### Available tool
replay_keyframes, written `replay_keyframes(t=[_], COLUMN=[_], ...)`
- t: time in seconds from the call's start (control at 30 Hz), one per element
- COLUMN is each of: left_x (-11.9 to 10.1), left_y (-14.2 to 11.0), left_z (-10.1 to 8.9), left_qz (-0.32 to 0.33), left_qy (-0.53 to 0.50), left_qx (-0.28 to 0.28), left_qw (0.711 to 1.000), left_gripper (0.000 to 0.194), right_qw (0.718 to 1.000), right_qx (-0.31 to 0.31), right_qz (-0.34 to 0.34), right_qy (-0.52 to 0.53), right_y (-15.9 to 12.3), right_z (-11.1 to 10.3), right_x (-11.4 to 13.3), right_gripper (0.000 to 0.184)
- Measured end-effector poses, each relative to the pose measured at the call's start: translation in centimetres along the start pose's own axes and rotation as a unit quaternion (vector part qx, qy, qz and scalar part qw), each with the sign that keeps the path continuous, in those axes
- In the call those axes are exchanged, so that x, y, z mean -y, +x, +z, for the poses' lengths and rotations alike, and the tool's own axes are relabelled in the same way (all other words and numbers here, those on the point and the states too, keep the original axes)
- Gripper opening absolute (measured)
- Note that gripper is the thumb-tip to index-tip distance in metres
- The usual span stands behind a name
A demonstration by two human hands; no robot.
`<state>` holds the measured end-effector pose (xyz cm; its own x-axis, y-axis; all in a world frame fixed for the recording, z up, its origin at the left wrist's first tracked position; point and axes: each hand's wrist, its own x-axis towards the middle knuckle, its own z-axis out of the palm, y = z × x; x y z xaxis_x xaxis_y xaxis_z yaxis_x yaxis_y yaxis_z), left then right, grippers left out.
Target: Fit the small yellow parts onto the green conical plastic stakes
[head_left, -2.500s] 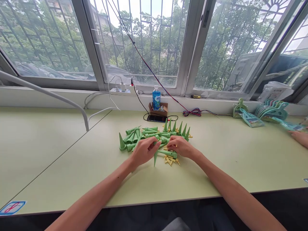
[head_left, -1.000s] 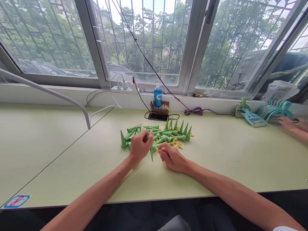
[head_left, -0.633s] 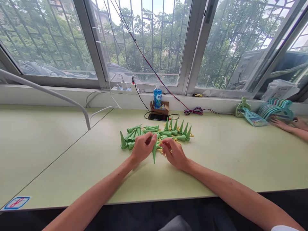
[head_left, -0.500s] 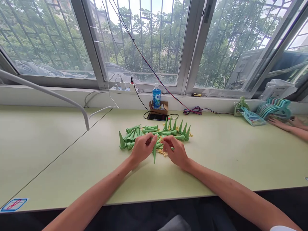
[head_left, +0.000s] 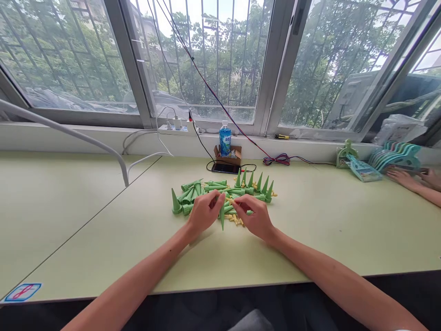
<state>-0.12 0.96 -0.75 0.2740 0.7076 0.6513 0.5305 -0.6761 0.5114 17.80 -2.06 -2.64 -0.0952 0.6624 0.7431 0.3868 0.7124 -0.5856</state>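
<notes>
My left hand [head_left: 206,210] is closed around the wide end of a green plastic spike [head_left: 222,219], whose tip points down toward me. Pinched in the fingers of my right hand [head_left: 254,216] is a small yellow plastic piece [head_left: 230,200], held close to the spike's wide end. Whether the two parts touch, I cannot tell. Behind both hands lies a pile of green spikes [head_left: 188,195]. Several spikes [head_left: 264,185] stand upright on their caps at the pile's right. Loose yellow pieces [head_left: 236,219] lie on the table between my hands.
Behind the pile are a phone [head_left: 225,168], a small cardboard box [head_left: 235,158] with a blue bottle [head_left: 225,140], and a coiled cable [head_left: 277,159]. A grey tube [head_left: 103,146] arches at left. At right, another person's hand [head_left: 403,178] rests by teal plastic items [head_left: 394,158].
My right hand has shifted slightly, and the yellow piece in its fingers now points toward the spike's wide end. My left hand keeps its hold on the spike.
</notes>
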Motion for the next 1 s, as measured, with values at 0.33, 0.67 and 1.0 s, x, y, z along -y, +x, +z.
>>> replay_keyframes(t=[0.33, 0.67, 1.0], left_x=[-0.1, -0.12, -0.09], left_y=[-0.05, -0.04, -0.13], left_z=[-0.12, -0.15, -0.2], left_qz=[0.003, 0.01, 0.016], left_qy=[0.004, 0.011, 0.003], left_qx=[-0.033, -0.035, -0.036], left_qw=[0.999, 0.999, 0.999], left_gripper=[0.034, 0.034, 0.033], right_qw=[1.0, 0.999, 0.999], right_qx=[0.024, 0.041, 0.044], right_qz=[0.004, 0.005, 0.001], right_qy=[0.02, 0.021, 0.022], right_y=[0.01, -0.04, -0.03], right_z=[-0.14, -0.06, -0.08], right_x=[0.29, 0.01, -0.05], right_gripper=[0.012, 0.012, 0.01])
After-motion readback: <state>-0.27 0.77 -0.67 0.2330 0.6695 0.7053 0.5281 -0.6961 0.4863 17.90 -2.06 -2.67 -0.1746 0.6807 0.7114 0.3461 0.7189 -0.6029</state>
